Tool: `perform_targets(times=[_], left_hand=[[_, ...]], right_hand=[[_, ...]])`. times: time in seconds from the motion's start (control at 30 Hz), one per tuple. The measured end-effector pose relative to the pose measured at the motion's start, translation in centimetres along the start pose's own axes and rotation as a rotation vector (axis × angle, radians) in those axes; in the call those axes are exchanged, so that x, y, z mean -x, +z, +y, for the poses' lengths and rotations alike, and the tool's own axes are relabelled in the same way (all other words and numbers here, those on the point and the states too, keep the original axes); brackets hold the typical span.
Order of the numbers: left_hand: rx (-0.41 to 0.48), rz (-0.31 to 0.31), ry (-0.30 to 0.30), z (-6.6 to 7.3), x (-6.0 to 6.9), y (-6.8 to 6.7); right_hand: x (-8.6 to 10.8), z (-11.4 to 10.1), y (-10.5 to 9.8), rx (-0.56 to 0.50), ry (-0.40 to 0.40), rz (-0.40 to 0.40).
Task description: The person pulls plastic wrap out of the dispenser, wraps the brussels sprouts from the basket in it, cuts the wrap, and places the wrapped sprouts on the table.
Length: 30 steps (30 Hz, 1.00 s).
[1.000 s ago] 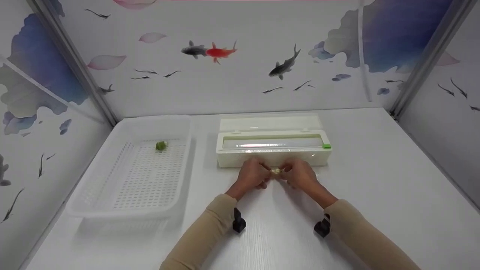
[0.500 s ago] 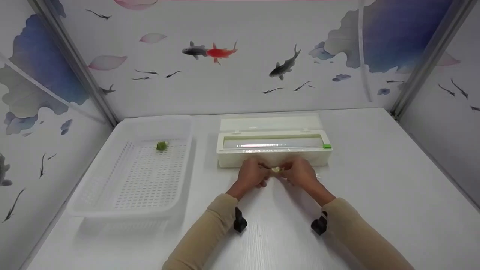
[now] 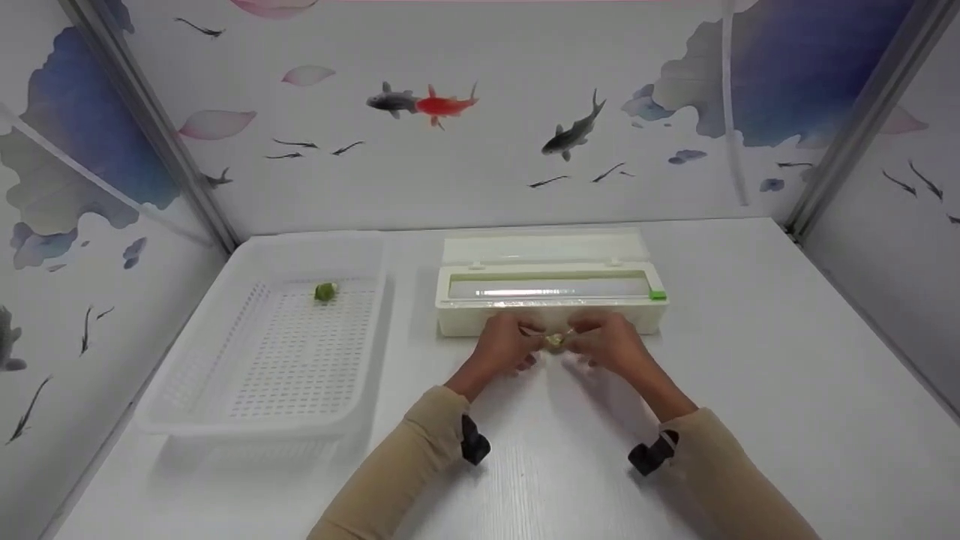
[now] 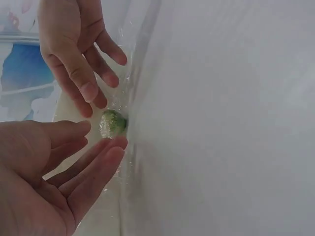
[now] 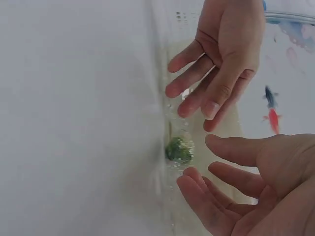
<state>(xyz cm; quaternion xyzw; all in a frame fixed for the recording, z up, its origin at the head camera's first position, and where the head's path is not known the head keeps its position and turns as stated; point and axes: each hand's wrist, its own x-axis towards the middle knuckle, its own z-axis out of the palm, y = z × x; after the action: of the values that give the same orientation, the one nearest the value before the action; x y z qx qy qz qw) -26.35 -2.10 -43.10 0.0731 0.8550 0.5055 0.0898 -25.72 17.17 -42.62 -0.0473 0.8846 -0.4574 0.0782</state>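
Observation:
A small round green vegetable [image 3: 554, 343], covered in clear cling film, lies on the table against the front of a cream cling film dispenser [image 3: 465, 322]. My left hand [image 3: 507, 344] is at its left side, fingers loosely bent and the tips very near it. On the other side is my right hand [image 3: 609, 343], its fingers spread and relaxed. Both wrist views show the wrapped vegetable [image 4: 112, 124] between the fingertips, with neither hand gripping it. Wrinkled film [image 5: 172, 105] runs along the dispenser's lower front edge. Whether a fingertip touches the film, I cannot tell.
The dispenser's lid [image 3: 544, 245] stands raised behind its film roll [image 3: 547, 289], with a green slider [image 3: 657, 295] at the right end. To the left sits a white perforated basket [image 3: 247, 427] holding another small green piece [image 3: 325, 292]. Patterned panels enclose the table's back and sides.
My fingers have loosened from around the wrapped vegetable. The right hand has shifted slightly right, widening the gap between the hands. Basket and dispenser stay in place.

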Motion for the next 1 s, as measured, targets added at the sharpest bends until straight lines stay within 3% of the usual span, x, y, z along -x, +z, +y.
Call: perform_targets(times=[0.27, 0.5, 0.63, 0.73, 1.0], left_hand=[[-0.044, -0.030, 0.067, 3.0, 0.4, -1.6], [-0.064, -0.019, 0.188, 5.3, -0.4, -2.5], [-0.092, -0.021, 0.227, 6.1, -1.2, -2.0], [-0.079, -0.017, 0.248, 6.6, -1.9, -1.3], [-0.131, 0.027, 0.353, 7.5, -3.6, 2.4]], right_hand=[[1.3, -0.5, -4.7, -0.052, -0.023, 0.091], [1.4, 1.3, -8.1, -0.017, -0.094, 0.239], [1.0, 3.3, -9.2, 0.039, -0.118, 0.320], [0.5, 4.6, -9.7, 0.067, -0.120, 0.332], [-0.5, 6.6, -9.4, 0.032, -0.045, 0.193]])
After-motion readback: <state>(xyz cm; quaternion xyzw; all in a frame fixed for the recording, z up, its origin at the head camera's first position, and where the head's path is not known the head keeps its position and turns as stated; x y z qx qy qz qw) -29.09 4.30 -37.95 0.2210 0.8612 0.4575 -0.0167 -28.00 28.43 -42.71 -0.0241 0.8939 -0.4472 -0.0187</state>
